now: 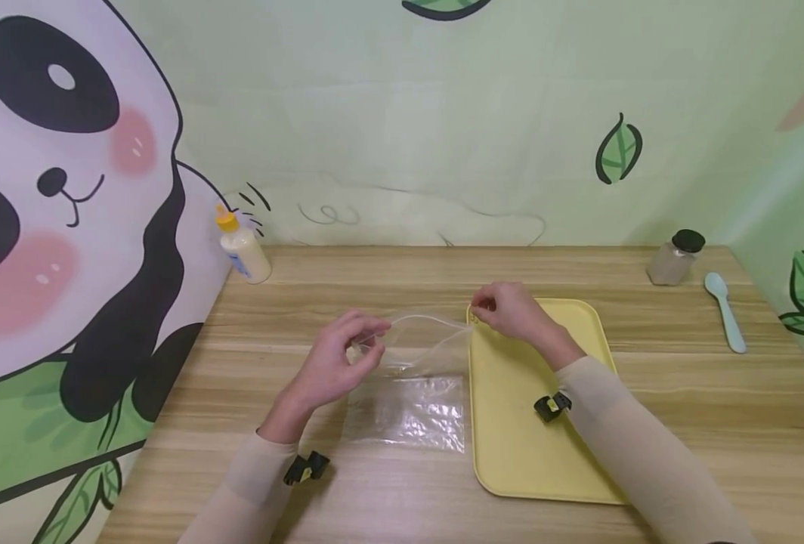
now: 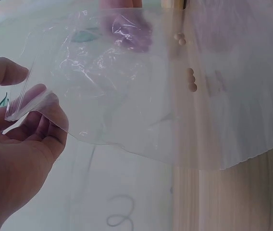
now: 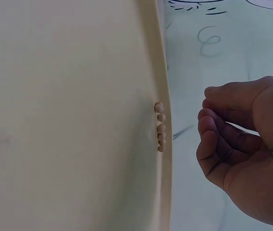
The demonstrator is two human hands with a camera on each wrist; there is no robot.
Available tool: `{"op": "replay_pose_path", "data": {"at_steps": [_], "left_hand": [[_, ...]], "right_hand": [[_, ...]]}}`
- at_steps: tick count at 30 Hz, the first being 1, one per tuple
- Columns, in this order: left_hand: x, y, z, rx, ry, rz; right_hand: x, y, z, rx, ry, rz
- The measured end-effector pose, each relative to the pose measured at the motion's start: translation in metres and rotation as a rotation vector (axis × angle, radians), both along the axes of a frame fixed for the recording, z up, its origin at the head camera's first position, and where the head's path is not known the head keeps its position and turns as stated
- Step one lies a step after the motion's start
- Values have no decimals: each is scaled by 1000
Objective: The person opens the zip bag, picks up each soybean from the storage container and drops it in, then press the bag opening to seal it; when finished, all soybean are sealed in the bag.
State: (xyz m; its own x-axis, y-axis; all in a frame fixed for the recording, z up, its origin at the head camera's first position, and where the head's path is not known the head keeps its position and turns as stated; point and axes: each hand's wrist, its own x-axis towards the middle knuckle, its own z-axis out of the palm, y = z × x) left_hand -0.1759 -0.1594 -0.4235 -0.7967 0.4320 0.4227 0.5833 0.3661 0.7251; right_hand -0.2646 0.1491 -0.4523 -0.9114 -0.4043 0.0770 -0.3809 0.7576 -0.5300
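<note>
A clear zip-lock bag [image 1: 405,412] lies on the wooden table, its zip mouth raised and parted. My left hand [image 1: 334,359] pinches the bag's left edge by the mouth; in the left wrist view the film passes between thumb and fingers. Above the far left corner of the yellow tray [image 1: 521,453] hovers my right hand [image 1: 517,311], close to the bag's right end. Its fingers [image 3: 208,127] are curled with the tips together; whether something small is between them is hidden. Several small round tan balls [image 3: 161,128] line the tray's rim, beside that hand.
At the back left stands a bottle [image 1: 245,253] with a yellow nozzle top. A jar [image 1: 670,263] with a black lid is at the back right, with a pale blue spoon [image 1: 725,313] lying near it. A painted wall [image 1: 402,151] closes off the table's back.
</note>
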Motion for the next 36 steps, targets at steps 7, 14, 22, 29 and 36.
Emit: {"op": "replay_pose_path", "data": {"at_steps": [7, 14, 22, 29, 36], "left_hand": [[0, -1, -2, -15, 8, 13], [0, -2, -4, -3, 11, 10], [0, -2, -4, -7, -9, 15], [-1, -2, -4, -9, -1, 11], [-1, -1, -4, -17, 8, 8]], "right_hand": [[-2, 0, -7, 10, -9, 5], [-5, 0, -12, 22, -4, 16], [-8, 0, -16, 48, 13, 23], [-10, 0, -18, 77, 15, 34], [-13, 0, -17, 122, -17, 30]]}}
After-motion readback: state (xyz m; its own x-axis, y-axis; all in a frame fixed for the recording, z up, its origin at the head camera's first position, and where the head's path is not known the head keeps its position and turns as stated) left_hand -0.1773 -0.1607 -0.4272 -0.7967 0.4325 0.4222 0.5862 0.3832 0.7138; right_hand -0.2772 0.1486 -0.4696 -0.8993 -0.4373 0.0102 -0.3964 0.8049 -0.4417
